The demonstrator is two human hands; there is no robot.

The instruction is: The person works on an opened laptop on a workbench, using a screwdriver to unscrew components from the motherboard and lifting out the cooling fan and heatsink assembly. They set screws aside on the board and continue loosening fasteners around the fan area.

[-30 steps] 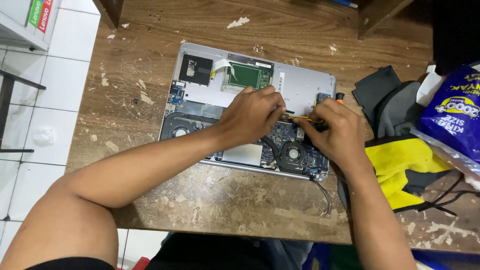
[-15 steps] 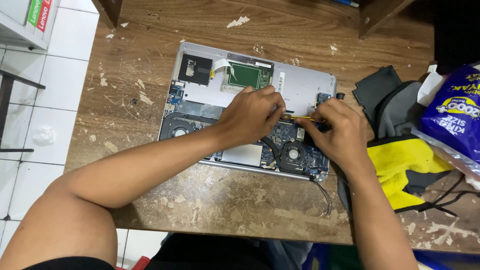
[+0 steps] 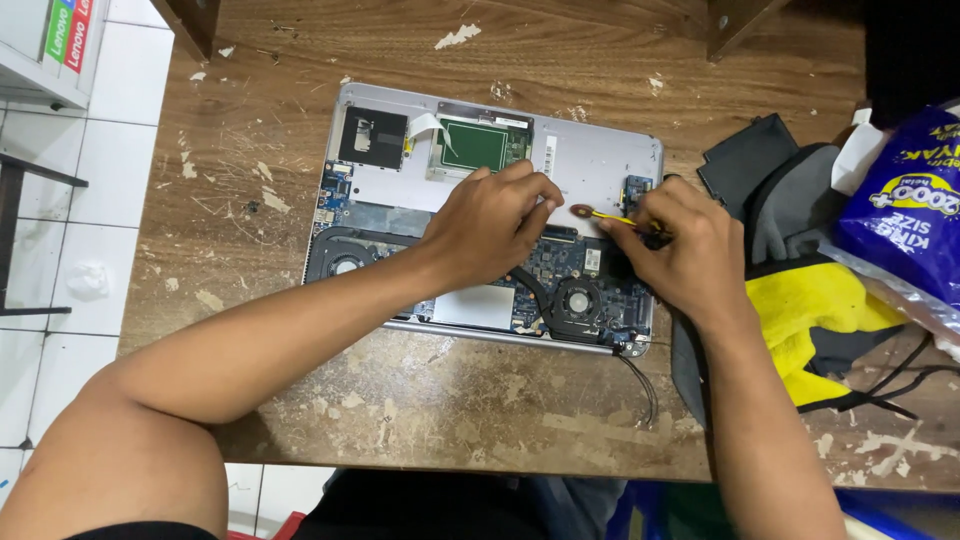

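Hands crowd the opened laptop [image 3: 600, 165]: left hand [image 3: 495, 225] is curled on its board, right hand [image 3: 680, 250] grips a yellow tool [image 3: 605, 214]; a blue package [image 3: 905, 215] is pressed against the table's [image 3: 440, 400] right edge.

Counter [image 3: 300, 90]: worn brown wood, paint flecks and scratches across its top.
Floor [image 3: 60, 230]: white square tiles, dark grout, left of the counter.
Furniture: dark wooden legs [image 3: 190, 25] at the counter's far edge.
Light: even, soft shadows.

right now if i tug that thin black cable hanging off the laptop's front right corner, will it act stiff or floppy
Probably floppy: the thin black cable droops in a loose curve across the worn wooden table. Likely light, being so thin. It may snag, since one end stays fixed to the opened silver laptop.
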